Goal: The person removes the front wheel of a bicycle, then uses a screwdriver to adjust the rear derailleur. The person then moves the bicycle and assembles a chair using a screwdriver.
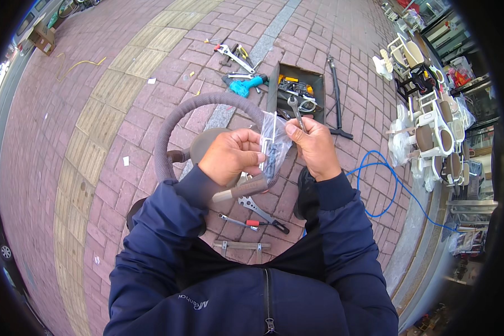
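Note:
My left hand (232,157) pinches a clear plastic bag (274,137) holding small dark and metallic parts, closed between thumb and fingers. Beside it, my right hand (317,147) is closed around an open-ended wrench (296,111), its jaw pointing up and away. The right thumb lies at the bag's edge; whether it grips the bag too, I cannot tell. Beneath the bag and left hand is a large ring with a ribbed grey cover (176,115), shaped like a steering wheel. Behind my left hand, a round grey-brown piece (201,147) shows inside the ring, partly hidden.
A dark metal toolbox (273,92) full of tools stands ahead, near a teal power drill (247,85) and an adjustable wrench (229,54). Right of it lies a long black bar (336,95). A blue hose (395,193) loops toward stacked white chairs (431,126). A flat wrench (256,208) lies near my feet.

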